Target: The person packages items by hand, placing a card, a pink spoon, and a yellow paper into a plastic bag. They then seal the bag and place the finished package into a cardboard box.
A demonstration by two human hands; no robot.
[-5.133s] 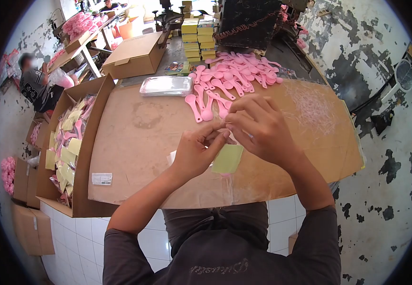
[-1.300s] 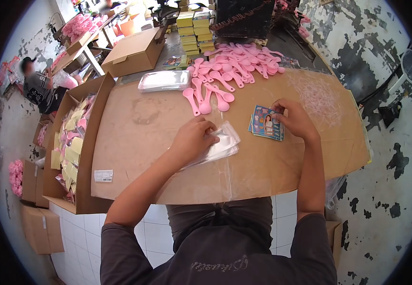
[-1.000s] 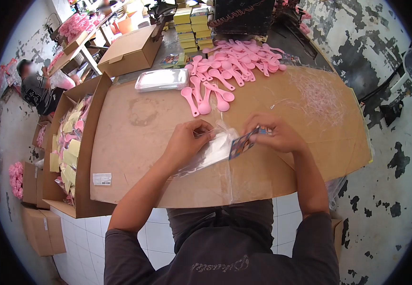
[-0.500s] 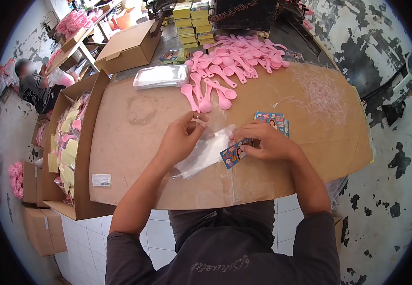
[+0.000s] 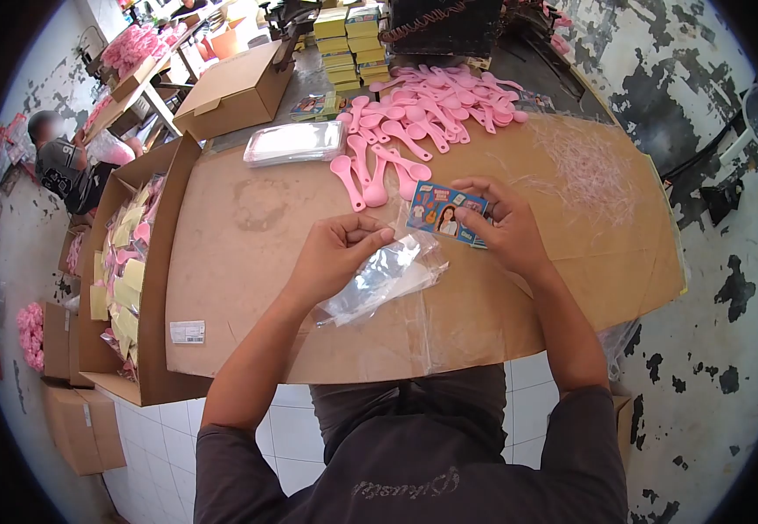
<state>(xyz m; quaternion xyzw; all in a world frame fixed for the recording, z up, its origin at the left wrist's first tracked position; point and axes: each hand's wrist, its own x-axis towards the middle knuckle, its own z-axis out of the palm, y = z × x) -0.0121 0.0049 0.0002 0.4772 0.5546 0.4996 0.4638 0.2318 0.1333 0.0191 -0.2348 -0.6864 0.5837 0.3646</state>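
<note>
My right hand (image 5: pixel 512 229) is closed on a blue printed card (image 5: pixel 438 210), thumb on its face and fingers behind. The card carries a picture of a person and small coloured drawings. My left hand (image 5: pixel 337 255) pinches the upper edge of a clear plastic bag (image 5: pixel 379 284), which lies crumpled on the cardboard sheet between both hands. The card is held just above the bag's upper right end. Just beyond my hands lies a heap of pink plastic measuring spoons (image 5: pixel 436 109). Whether other cards lie under my right hand is hidden.
A pack of clear bags (image 5: pixel 293 142) lies left of the spoons on the cardboard sheet (image 5: pixel 239 253). Stacks of cards (image 5: pixel 344 52) stand behind. An open carton (image 5: pixel 156 288) of packed bags borders the left side. Plastic shreds (image 5: pixel 589 170) lie at right. Another person (image 5: pixel 65 162) sits far left.
My right hand has lifted the card up and away from over the bag, turning it flatter toward me. The bag has shifted slightly, and my left hand has moved a little right and down.
</note>
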